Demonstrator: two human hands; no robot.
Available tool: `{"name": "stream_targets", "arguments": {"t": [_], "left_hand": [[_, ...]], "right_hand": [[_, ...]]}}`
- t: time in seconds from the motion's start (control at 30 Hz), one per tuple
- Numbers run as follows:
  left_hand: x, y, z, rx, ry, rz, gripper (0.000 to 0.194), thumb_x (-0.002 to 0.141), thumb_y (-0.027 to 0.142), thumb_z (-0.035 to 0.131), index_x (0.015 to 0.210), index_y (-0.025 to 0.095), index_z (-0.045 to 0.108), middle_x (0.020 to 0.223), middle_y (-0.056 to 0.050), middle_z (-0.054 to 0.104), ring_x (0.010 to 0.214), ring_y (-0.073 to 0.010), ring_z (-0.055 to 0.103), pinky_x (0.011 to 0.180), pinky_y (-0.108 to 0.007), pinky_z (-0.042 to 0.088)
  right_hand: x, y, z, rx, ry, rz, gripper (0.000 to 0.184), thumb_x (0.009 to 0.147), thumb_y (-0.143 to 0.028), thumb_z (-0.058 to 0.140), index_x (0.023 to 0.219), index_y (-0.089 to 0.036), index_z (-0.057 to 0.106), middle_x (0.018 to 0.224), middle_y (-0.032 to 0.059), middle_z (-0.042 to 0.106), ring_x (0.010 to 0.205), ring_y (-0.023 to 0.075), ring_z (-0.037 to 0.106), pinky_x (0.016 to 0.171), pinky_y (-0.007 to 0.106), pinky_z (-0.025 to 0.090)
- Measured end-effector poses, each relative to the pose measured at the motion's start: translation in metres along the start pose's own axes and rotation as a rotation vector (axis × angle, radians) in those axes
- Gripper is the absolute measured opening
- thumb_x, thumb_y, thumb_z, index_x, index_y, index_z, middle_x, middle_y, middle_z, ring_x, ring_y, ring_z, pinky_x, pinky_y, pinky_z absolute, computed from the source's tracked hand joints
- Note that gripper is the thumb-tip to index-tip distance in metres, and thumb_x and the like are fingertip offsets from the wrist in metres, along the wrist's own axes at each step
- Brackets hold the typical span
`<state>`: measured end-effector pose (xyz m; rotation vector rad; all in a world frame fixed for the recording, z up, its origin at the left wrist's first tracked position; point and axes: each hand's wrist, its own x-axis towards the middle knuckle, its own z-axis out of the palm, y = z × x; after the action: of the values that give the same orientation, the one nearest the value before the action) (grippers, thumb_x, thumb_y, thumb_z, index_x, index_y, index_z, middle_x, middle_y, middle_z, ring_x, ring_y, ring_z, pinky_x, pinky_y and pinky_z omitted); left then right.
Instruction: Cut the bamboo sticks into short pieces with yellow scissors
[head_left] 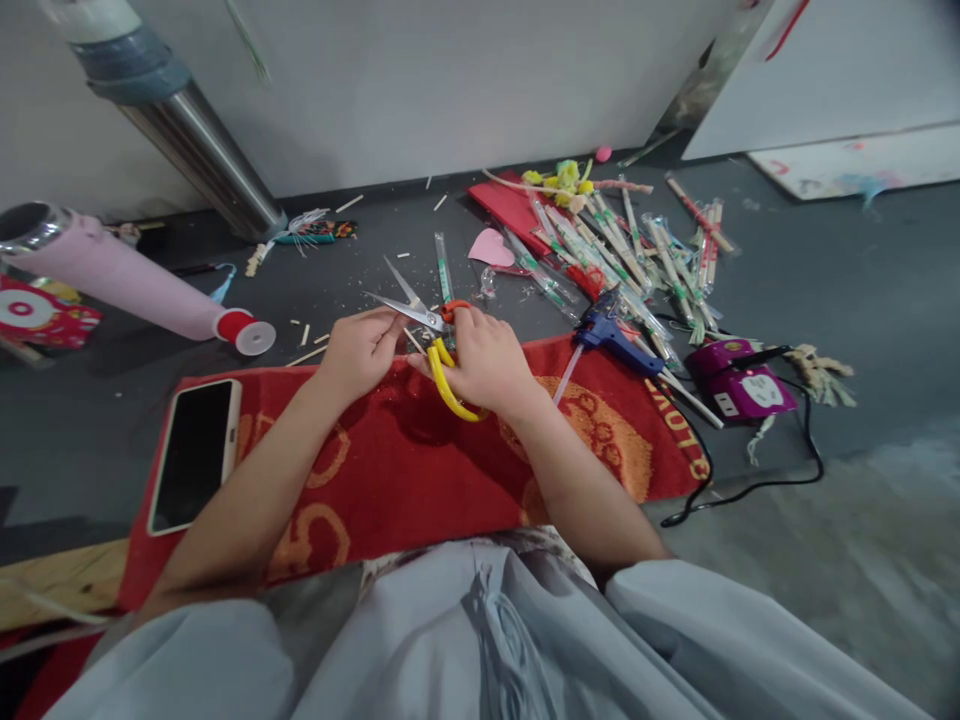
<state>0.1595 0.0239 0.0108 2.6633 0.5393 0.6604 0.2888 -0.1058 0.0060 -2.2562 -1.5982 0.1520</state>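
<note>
My right hand (487,365) grips a pair of scissors (448,390) with one yellow and one orange handle loop. The blades stand apart and point up and left, towards my left hand. Close by the blades, my left hand (362,352) is closed with thumb and fingers pinched; whatever lies between them is hidden. A short thin pale stick (414,341) shows between the hands, beside the right fingertips; I cannot tell which hand has it. Both hands are over the far edge of a red towel (420,470). Small pale bits (403,255) lie scattered beyond the blades.
A phone (196,455) rests on the towel's left. Left stand a pink tumbler (142,270) and a steel one (202,150). To the right lie wrapped sticks (600,240), a blue glue gun (619,335) and a purple box (739,380) with a black cord (765,484). A wall rises behind.
</note>
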Motion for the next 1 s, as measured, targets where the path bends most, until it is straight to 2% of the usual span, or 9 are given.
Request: {"name": "stream_targets", "arguments": {"t": [0.27,0.43,0.57,0.73,1.0], "left_hand": [[-0.0012,-0.0064,0.0037,0.149,-0.029,-0.014,0.033,0.091,0.033,0.036,0.064,0.021,0.051,0.059,-0.002,0.056,0.059,-0.0165,0.053,0.060,-0.028,0.040],[-0.0024,-0.0061,0.0057,0.189,0.004,-0.010,0.030,0.092,0.030,0.037,0.072,0.020,0.057,0.062,-0.003,0.058,0.060,-0.0159,0.054,0.059,-0.027,0.037],[-0.0017,-0.0045,0.0068,0.217,0.053,-0.009,0.030,0.090,0.029,0.041,0.069,0.019,0.058,0.061,-0.003,0.060,0.059,-0.0148,0.054,0.058,-0.026,0.036],[0.0001,-0.0030,0.0082,0.140,0.100,-0.051,0.033,0.090,0.032,0.044,0.064,0.018,0.058,0.056,-0.002,0.058,0.053,-0.0131,0.051,0.055,-0.025,0.035],[0.0012,-0.0012,0.0053,-0.049,0.004,-0.090,0.037,0.092,0.027,0.037,0.065,0.018,0.062,0.058,-0.001,0.057,0.054,-0.0115,0.050,0.059,-0.024,0.039]], "right_hand": [[0.0021,-0.0032,-0.0017,-0.006,-0.026,0.062,0.066,0.088,-0.066,0.034,0.115,-0.009,0.054,0.111,0.0180,0.065,0.101,0.0313,0.062,0.086,0.039,0.044],[0.0025,-0.0074,-0.0023,-0.036,-0.054,0.114,0.063,0.089,-0.065,0.035,0.109,-0.009,0.056,0.104,0.0169,0.067,0.092,0.0296,0.065,0.079,0.037,0.046],[0.0031,-0.0062,0.0029,-0.018,-0.038,0.110,0.065,0.090,-0.065,0.031,0.111,-0.008,0.054,0.106,0.0174,0.066,0.096,0.0298,0.064,0.083,0.038,0.045],[0.0019,-0.0025,0.0050,0.005,0.003,0.087,0.069,0.089,-0.067,0.030,0.116,-0.007,0.050,0.114,0.0199,0.062,0.109,0.0327,0.058,0.089,0.042,0.042],[-0.0011,-0.0030,-0.0001,0.021,-0.015,0.072,0.071,0.088,-0.070,0.028,0.116,-0.008,0.049,0.115,0.0212,0.061,0.110,0.0330,0.056,0.088,0.043,0.042]]}}
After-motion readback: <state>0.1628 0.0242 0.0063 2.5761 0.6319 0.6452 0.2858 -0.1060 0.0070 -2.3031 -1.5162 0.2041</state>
